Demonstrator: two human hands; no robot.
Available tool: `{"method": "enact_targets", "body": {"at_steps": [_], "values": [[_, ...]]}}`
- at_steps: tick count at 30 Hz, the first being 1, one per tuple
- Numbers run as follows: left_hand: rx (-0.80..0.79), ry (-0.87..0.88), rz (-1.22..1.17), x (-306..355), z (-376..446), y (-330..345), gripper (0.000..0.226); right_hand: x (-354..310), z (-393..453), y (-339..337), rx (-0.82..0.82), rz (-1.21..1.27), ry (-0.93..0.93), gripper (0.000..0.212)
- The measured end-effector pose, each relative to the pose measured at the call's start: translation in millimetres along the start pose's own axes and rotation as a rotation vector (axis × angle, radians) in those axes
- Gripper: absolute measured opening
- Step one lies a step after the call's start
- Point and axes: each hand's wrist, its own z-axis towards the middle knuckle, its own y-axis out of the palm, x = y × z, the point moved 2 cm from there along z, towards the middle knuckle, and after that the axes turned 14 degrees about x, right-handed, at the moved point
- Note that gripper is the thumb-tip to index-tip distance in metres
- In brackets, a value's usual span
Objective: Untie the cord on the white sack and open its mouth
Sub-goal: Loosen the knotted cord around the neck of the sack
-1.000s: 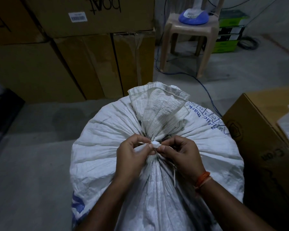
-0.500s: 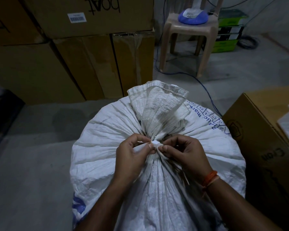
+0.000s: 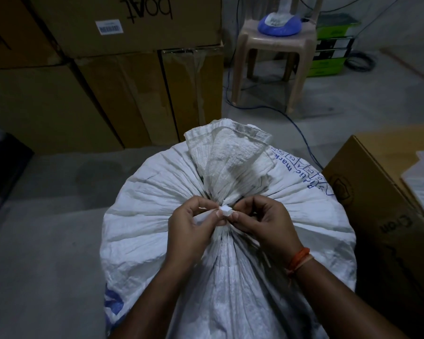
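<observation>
A full white woven sack (image 3: 152,216) with blue print stands on the floor in front of me. Its mouth is gathered into a neck, and the loose top (image 3: 228,152) fans out above the tie. A white cord with a small knot (image 3: 225,211) binds the neck. My left hand (image 3: 191,226) pinches the cord just left of the knot. From the right, my right hand (image 3: 264,223) pinches the knot with thumb and forefinger. A loose cord end trails down under my right hand.
Stacked cardboard boxes (image 3: 103,77) stand behind and to the left. A plastic stool (image 3: 274,52) carrying a blue object is at the back, with a blue cable on the floor. Another cardboard box (image 3: 377,204) sits close on the right.
Both hands stay on the knot with only slight finger shifts. The right hand has pulled a little to the right.
</observation>
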Motion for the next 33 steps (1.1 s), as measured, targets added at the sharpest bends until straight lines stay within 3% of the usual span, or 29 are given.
{"method": "enact_targets", "body": {"at_steps": [8, 24, 33], "values": [[-0.011, -0.013, -0.025, -2.5, 5.0, -3.9, 0.013, -6.8, 1.8, -6.2, -0.034, -0.100, -0.121, 0.013], [-0.014, 0.019, 0.025, 1.1, 1.6, -3.2, 0.015, -3.6, 0.2, 0.9, 0.012, -0.120, -0.099, 0.013], [-0.010, 0.005, -0.013, 2.7, 1.7, -4.9, 0.011, -15.0, 4.5, -7.6, -0.097, -0.184, -0.178, 0.011]]}}
